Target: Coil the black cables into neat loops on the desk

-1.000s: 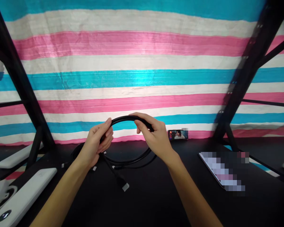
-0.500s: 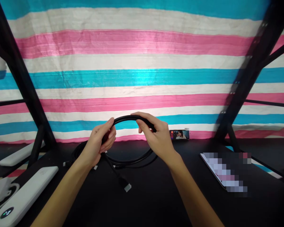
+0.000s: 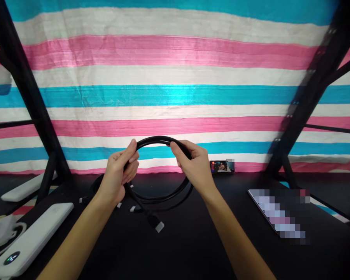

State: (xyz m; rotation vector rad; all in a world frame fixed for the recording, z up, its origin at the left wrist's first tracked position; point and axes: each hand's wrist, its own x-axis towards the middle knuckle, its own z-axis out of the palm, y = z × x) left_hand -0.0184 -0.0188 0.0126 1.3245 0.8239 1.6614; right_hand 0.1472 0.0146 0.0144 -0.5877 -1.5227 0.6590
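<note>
Both hands have risen slightly. Left hand [image 3: 119, 175] and right hand [image 3: 194, 167] are closed around the black cable coil [image 3: 160, 196], held upright above the black table [image 3: 177, 249]. Striped pink-blue-white cloth [image 3: 169, 77] forms the backdrop; a phone [image 3: 222, 167] leans against it.

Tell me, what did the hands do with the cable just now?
The left hand and right hand lifted the cable slightly, and the right hand slid back along its top. Both kept their grip; the phone stayed put.
</note>
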